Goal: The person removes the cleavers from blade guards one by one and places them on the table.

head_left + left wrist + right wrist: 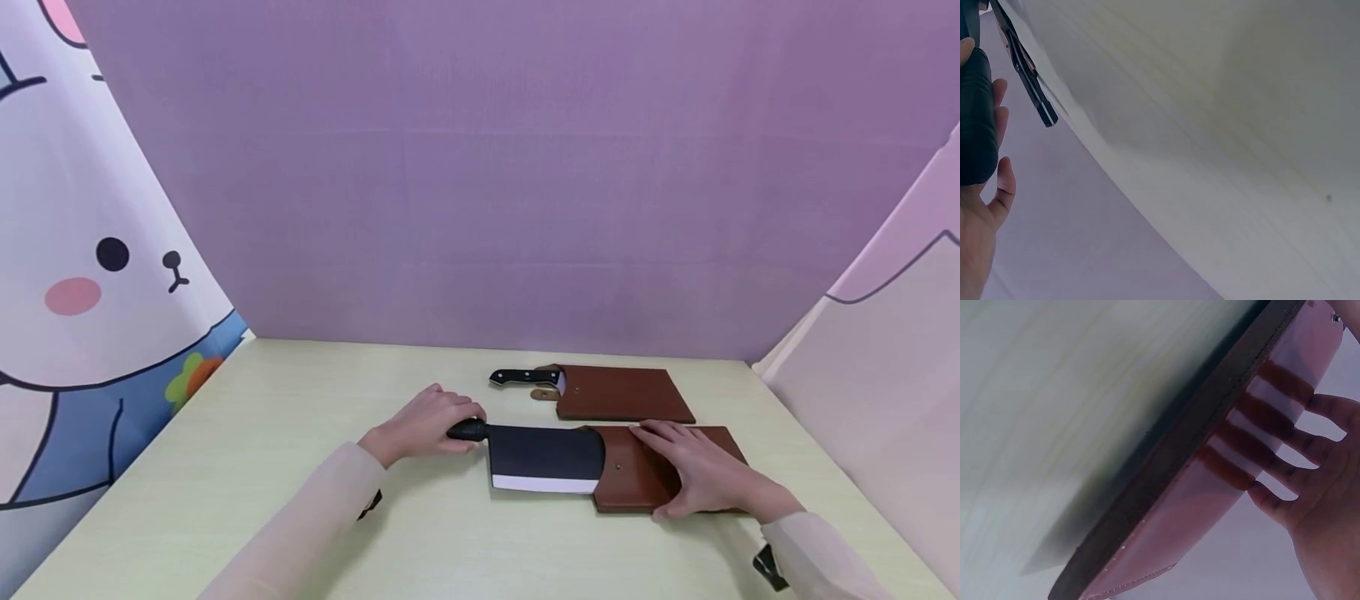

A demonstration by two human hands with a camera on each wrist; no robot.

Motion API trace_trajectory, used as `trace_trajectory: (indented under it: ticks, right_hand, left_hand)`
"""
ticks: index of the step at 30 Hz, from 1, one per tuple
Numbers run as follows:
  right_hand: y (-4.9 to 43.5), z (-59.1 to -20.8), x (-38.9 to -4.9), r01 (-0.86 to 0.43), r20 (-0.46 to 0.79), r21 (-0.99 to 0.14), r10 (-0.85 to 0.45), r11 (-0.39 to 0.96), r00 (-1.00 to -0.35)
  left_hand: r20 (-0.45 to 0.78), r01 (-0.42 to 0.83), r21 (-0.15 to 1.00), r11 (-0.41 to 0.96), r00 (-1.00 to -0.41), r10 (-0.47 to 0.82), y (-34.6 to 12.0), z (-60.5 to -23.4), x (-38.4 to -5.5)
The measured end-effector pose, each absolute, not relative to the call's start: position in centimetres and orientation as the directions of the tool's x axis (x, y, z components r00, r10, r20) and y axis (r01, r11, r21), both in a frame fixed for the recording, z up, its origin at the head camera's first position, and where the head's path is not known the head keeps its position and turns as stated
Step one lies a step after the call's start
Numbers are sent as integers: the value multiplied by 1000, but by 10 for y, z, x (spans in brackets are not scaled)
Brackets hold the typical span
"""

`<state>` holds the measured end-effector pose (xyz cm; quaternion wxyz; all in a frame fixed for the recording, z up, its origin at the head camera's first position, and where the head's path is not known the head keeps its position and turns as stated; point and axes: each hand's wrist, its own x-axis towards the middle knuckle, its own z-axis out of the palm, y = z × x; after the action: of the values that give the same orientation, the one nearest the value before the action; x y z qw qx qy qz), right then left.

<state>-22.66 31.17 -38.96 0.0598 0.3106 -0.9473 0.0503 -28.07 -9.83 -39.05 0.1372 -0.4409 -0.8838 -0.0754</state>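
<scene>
My left hand [433, 421] grips the black handle [977, 119] of a cleaver near the middle of the table. Its broad dark blade [546, 450], with a bright edge toward me, lies level and points right. The blade's right end meets the curved mouth of a brown leather sheath [626, 471], and anything beyond that is hidden. My right hand [705, 467] rests across this sheath with fingers spread. In the right wrist view its straight fingertips [1260, 494] touch the glossy leather top, and the dark side of the sheath [1166, 469] shows.
Behind the cleaver lies a second brown sheath [622, 393] holding a knife, its black riveted handle [525, 377] pointing left. The pale table [315, 375] ends at a purple backdrop [480, 183]. Printed cloths [90, 192] flank it on both sides.
</scene>
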Motion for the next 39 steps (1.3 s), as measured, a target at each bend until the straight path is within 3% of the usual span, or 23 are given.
trace_trajectory:
  ticks: [39]
  right_hand:
    - [317, -388, -225, -590, 162, -39, -578, 806, -800]
  left_hand:
    - [332, 795, 12, 606, -575, 748, -122, -392, -280]
